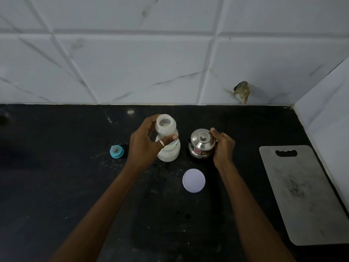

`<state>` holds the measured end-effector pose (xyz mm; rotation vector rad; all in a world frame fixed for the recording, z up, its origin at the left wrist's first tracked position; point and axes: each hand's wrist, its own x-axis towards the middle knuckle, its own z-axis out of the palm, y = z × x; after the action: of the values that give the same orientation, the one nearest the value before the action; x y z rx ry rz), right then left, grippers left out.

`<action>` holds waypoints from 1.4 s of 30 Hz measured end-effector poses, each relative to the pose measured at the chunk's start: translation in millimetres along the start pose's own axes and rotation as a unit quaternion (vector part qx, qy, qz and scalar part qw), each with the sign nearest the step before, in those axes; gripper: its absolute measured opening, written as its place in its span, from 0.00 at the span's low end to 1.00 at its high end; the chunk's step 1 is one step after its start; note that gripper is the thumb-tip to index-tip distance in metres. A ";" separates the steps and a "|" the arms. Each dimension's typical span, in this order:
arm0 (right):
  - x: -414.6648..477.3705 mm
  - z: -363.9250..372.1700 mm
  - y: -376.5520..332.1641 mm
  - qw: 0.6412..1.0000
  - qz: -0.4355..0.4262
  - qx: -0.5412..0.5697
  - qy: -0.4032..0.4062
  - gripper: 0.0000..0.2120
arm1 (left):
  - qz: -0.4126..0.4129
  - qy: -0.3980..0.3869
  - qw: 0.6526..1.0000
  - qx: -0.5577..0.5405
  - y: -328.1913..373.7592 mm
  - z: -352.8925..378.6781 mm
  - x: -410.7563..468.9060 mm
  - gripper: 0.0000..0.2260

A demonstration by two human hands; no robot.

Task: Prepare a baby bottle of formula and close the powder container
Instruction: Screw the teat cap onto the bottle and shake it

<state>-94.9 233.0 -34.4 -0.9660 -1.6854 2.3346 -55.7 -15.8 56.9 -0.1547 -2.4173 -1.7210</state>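
Head view, left hand [145,144] gripping open baby bottle [168,154], right hand [223,146] clasping steel pot [202,143], red label [197,151] unreadable

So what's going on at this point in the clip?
A person is working at a black counter. The left hand grips an open-topped baby bottle standing upright, while the right hand holds a small lidded steel pot beside it. The teal nipple piece lies off to the left, not yet on the bottle. A white round lid lies flat in front, and a grey cutting board sits on the right.
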 end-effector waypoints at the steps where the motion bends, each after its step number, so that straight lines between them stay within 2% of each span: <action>1: 0.7 -1.1 1.3 1.000 0.000 0.002 0.000 0.13 | 0.000 0.000 1.000 0.000 0.5 -0.1 -0.2 0.30; 6: -0.1 -7.5 3.4 1.000 -0.013 -0.019 0.000 0.16 | 0.006 -0.002 1.000 0.002 4.4 -0.8 -1.2 0.29; 10: -4.2 -14.7 2.2 0.995 -0.046 -0.086 0.002 0.15 | 0.008 -0.003 1.000 -0.002 8.6 -3.4 -2.6 0.29; 13: -16.4 -17.3 -4.2 0.977 -0.118 -0.174 0.030 0.15 | 0.007 0.005 1.000 -0.009 15.2 -8.4 -4.6 0.28; 16: -35.2 -10.2 -21.1 0.953 -0.213 -0.214 0.035 0.12 | 0.000 0.019 0.999 -0.028 23.4 -18.1 -7.3 0.28; 22: -78.9 45.7 -44.1 0.909 -0.334 -0.246 -0.047 0.12 | -0.002 0.044 0.999 -0.002 35.3 -60.0 -16.2 0.28; 26: -106.9 95.6 -32.3 0.872 -0.387 -0.276 -0.117 0.13 | -0.009 0.066 0.998 0.013 37.3 -100.8 -24.1 0.26; 29: -126.6 132.3 -11.9 0.843 -0.415 -0.294 -0.176 0.15 | -0.015 0.091 0.995 0.031 33.0 -133.2 -31.3 0.29; 32: -144.7 167.3 18.5 0.813 -0.407 -0.340 -0.239 0.17 | -0.020 0.113 0.992 0.047 26.8 -164.8 -38.5 0.29; 36: -154.5 201.6 58.3 0.765 -0.357 -0.443 -0.300 0.25 | -0.034 0.133 0.989 0.061 14.9 -197.5 -45.6 0.27; 42: -154.2 224.7 105.5 0.692 -0.318 -0.554 -0.336 0.32 | -0.054 0.144 0.986 0.067 -11.9 -229.4 -55.0 0.28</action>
<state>-66.6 -57.5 -20.0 0.6150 -3.0762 1.0447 13.9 -235.6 108.4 0.2308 -2.3496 -1.4944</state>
